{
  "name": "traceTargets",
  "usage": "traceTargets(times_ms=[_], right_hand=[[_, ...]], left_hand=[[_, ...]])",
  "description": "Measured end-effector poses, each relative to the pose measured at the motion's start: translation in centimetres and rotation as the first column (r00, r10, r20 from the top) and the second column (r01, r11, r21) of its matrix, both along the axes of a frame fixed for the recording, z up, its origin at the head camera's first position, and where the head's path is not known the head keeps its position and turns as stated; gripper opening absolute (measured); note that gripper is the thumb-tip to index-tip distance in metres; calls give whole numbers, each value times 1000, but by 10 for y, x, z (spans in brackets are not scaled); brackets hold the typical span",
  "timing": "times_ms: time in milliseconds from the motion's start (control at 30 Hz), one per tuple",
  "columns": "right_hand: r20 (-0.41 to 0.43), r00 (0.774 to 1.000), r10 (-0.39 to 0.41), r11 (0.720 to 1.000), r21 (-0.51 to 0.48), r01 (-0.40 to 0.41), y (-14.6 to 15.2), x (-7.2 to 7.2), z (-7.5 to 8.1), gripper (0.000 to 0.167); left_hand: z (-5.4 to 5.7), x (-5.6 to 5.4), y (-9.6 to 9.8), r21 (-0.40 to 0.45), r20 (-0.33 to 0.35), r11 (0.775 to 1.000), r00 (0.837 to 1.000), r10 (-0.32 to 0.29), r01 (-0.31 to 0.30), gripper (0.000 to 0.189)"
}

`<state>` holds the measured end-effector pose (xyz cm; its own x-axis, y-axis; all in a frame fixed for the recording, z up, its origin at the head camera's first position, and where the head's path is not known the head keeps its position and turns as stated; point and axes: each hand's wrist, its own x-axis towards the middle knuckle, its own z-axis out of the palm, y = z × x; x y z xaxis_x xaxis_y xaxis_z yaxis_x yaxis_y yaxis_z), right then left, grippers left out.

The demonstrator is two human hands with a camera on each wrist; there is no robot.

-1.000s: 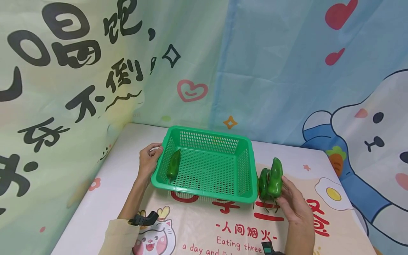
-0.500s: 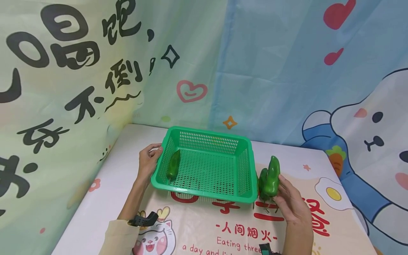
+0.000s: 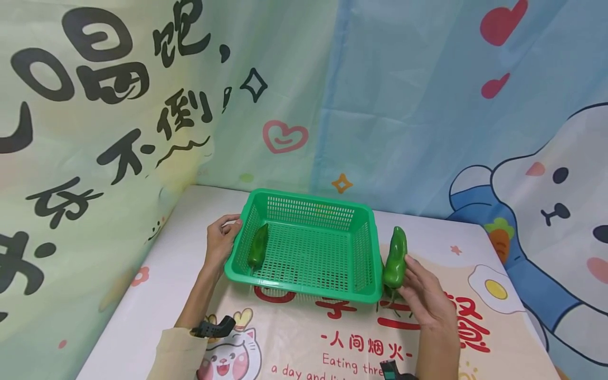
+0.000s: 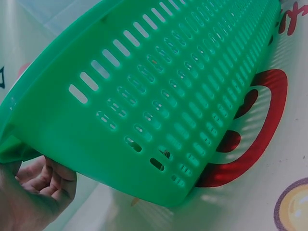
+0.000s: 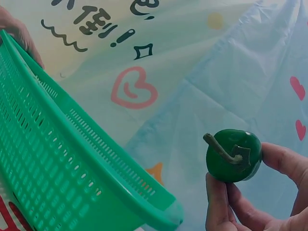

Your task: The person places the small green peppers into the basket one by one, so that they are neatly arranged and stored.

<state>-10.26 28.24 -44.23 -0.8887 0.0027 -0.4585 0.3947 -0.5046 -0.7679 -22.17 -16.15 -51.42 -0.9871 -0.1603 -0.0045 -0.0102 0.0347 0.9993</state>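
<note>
Currently, thumb and fingers of the right hand [image 3: 427, 298] pinch a green pepper [image 3: 396, 258] just right of the basket [image 3: 304, 292]. The left hand [image 3: 221, 243] grips the basket's left rim with curled fingers; inside, a second pepper [image 3: 258, 248] lies at left

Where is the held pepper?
In the head view, the pepper is pinched in the right hand, just right of the basket.

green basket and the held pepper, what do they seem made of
The green basket looks like moulded plastic with a slight sheen: even colour, regularly slotted walls. The held pepper looks like a real vegetable, glossy with highlights and a duller stalk; imitation can't be ruled out.
</note>
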Motion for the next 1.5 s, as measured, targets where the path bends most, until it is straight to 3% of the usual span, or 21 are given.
traceTargets(times_ms=[333,633,967,1300,1500], right_hand=[[66,997,-51,997,-47,54,-12,-7,7,18],[19,999,-41,999,-24,42,-25,-16,8,24],[26,999,-32,999,-17,33,-34,-24,9,46],[17,996,-87,994,-63,88,-43,-28,8,28],[-14,998,-68,998,-19,68,-48,-30,5,28]], left_hand=[[-1,0,0,3,4,1000,1000,4,-4,35],[-1,0,0,9,5,1000,1000,2,-2,36],[-3,-1,-1,10,5,1000,1000,-2,2,35],[-2,-2,0,4,2,1000,1000,6,-6,35],[-2,-1,0,7,3,1000,1000,4,-4,35]])
